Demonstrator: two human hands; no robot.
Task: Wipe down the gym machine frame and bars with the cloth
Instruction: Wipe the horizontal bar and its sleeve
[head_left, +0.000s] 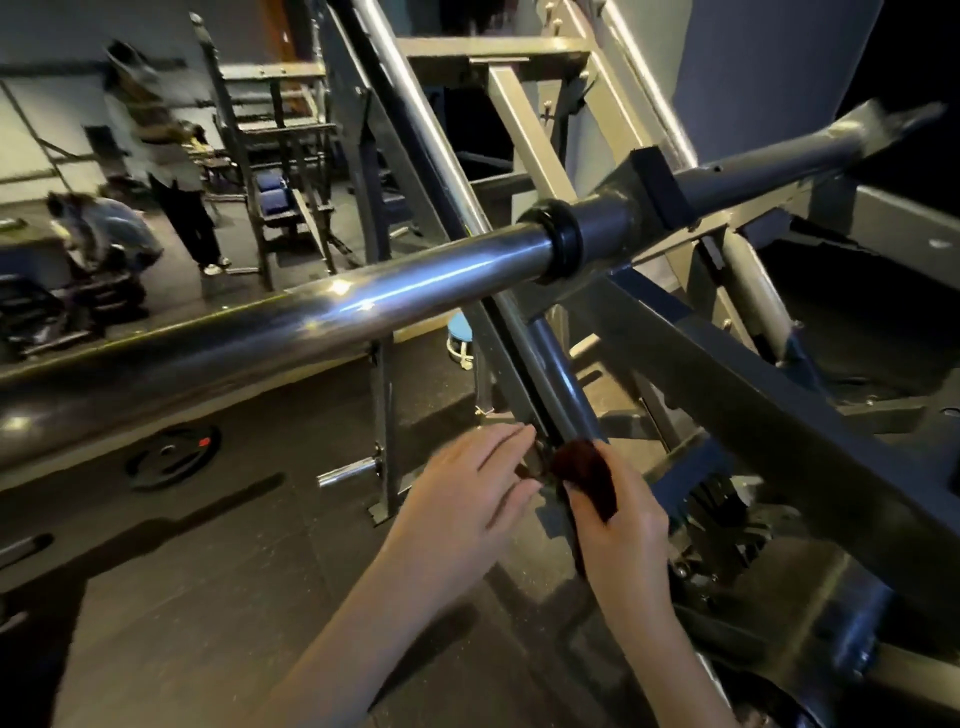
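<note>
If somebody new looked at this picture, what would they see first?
Most likely the big shiny silver bar, which runs across the picture from the lower left up to the middle. Next come the two hands at the bottom. The right hand holds a dark reddish cloth against a slanted dark bar, and the left hand reaches in beside it with straight fingers.

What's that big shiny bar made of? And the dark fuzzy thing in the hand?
The big bar looks like polished, probably chromed metal: lights mirror on it in bright streaks. The dark cloth in the right hand looks like soft fabric: matte, fuzzy-edged, no shine.
</note>
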